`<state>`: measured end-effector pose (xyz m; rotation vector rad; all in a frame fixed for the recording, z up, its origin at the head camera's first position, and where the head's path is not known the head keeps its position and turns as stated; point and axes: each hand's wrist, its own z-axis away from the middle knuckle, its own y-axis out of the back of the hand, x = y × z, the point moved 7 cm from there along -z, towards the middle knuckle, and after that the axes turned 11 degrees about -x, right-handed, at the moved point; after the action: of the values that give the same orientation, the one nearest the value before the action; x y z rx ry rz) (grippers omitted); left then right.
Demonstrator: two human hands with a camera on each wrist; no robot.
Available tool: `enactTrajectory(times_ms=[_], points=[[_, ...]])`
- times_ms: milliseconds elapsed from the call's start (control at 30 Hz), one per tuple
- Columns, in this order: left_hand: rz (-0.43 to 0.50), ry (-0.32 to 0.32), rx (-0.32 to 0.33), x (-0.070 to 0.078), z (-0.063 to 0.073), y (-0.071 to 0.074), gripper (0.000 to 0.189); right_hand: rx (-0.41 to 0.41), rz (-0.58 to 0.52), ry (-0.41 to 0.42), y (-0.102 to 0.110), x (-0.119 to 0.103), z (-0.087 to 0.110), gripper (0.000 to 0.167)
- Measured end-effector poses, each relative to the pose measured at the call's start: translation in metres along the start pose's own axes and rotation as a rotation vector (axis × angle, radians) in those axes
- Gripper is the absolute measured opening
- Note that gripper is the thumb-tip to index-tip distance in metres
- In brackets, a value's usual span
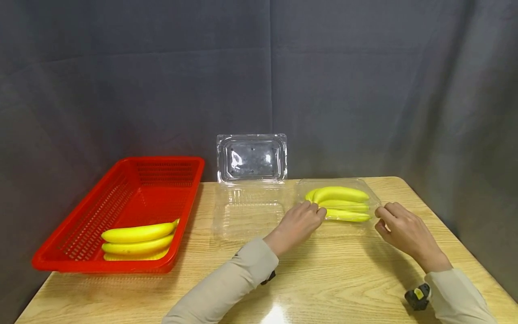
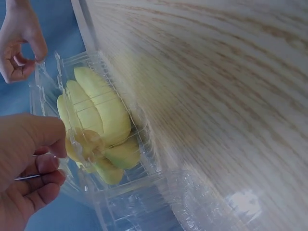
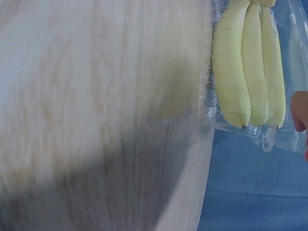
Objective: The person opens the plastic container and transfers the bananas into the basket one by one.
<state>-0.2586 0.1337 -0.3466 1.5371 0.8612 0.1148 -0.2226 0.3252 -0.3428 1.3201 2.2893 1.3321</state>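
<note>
A bunch of yellow bananas [image 1: 341, 194] lies inside a clear plastic clamshell container [image 2: 144, 159] at the table's right. My left hand [image 1: 301, 220] pinches the near left part of the container's clear lid [image 2: 72, 115], with the fingers curled at its edge. At the near right corner, my right hand [image 1: 404, 229] pinches the lid's edge between thumb and fingers. The lid is over the bananas, and its rim stands apart from the base in the left wrist view. Only part of the right hand [image 3: 299, 113] shows in the right wrist view.
A second clear clamshell container [image 1: 252, 220] stands open to the left, its lid [image 1: 252, 158] upright against the grey curtain [image 1: 323, 90]. Farther left, a red plastic basket [image 1: 162, 207] holds another bunch of bananas [image 1: 139, 233]. Everything stands on a wooden table [image 1: 332, 279].
</note>
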Motion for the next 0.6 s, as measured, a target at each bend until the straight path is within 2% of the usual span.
enactTrajectory(times_ms=[133, 367, 600], points=[[0.027, 0.005, 0.014, -0.002, 0.001, 0.003, 0.01, 0.021, -0.02, -0.015, 0.002, 0.001, 0.001, 0.029], [0.051, 0.012, 0.041, -0.008, 0.003, 0.009, 0.01, 0.005, -0.027, -0.074, 0.005, 0.003, -0.001, 0.029], [0.072, 0.028, 0.056, -0.015, 0.006, 0.009, 0.01, 0.052, -0.001, -0.104, 0.01, 0.007, 0.0, 0.044]])
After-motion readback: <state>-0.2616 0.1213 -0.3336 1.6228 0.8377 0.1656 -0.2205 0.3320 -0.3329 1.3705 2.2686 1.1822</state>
